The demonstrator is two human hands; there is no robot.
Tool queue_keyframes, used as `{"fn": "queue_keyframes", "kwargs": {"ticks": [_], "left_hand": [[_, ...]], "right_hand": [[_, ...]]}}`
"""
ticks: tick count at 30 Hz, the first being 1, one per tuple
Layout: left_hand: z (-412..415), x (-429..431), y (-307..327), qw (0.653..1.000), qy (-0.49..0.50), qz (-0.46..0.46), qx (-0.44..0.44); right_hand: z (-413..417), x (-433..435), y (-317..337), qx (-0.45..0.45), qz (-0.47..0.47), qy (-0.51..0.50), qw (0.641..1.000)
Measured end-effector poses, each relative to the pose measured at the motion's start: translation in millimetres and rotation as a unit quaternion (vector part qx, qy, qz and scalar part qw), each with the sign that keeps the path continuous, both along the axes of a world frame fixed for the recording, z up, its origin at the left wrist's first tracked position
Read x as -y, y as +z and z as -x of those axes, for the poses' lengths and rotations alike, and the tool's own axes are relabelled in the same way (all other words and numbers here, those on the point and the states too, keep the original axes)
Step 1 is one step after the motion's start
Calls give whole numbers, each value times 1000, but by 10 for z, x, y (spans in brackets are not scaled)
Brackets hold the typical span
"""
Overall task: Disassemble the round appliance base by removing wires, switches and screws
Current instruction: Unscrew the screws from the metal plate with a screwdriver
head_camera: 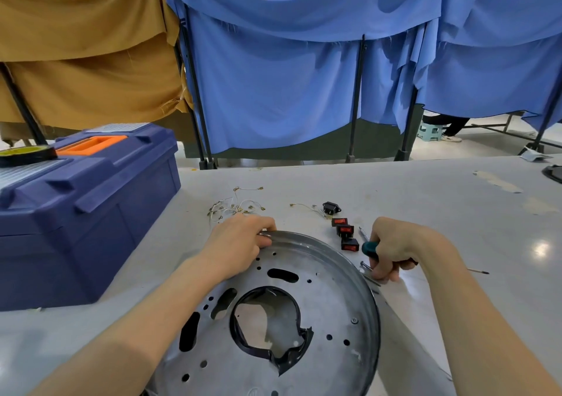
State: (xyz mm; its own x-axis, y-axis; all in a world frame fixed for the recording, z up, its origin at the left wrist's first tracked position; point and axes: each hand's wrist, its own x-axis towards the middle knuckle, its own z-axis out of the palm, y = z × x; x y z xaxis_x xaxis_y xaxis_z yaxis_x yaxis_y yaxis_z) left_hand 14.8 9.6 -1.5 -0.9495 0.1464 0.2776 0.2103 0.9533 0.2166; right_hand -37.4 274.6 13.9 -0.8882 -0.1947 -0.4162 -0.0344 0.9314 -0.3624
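- left hand (240, 243)?
- fingers curled over far rim of base (328, 277); base on worktop (456, 213).
- right hand (398, 249)?
- just rt of base, gripping green-handled screwdriver (369, 248). switches (345, 231) & wires (234, 207) lie beyond base.

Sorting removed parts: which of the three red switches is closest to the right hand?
The near-end switch, beside the screwdriver's teal handle; the middle switch and far switch lie farther back in the row.
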Motion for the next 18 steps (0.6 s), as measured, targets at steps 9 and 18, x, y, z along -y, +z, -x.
{"fn": "queue_keyframes", "kwargs": {"ticks": [9,18], "left_hand": [[-22,-13,2,1000,6,19,-12],[-40,-39,63,998,9,49,35]], "right_hand": [[-3,-13,90,-35,26,-2,999],[-219,194,422,13,153,127,980]]}}
